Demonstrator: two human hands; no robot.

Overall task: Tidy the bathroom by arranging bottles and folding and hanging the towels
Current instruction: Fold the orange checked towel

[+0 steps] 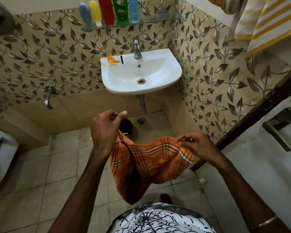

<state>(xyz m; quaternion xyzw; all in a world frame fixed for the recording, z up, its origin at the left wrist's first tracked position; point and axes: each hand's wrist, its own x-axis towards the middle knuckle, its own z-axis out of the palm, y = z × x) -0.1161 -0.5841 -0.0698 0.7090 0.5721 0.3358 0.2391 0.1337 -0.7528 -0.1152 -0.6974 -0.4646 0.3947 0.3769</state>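
Note:
An orange checked towel hangs in front of me, spread between my two hands below the sink. My left hand grips its left corner, with the thumb raised above the curled fingers. My right hand pinches the towel's upper right edge. The cloth sags in the middle and its lower part droops toward the floor. On the glass shelf above the sink several bottles stand in a row: grey, yellow, red, green and blue.
A white sink with a tap is fixed to the tiled wall; an orange sachet lies on its rim. A yellow striped towel hangs top right. A door stands at right, a toilet at left, a wall tap between.

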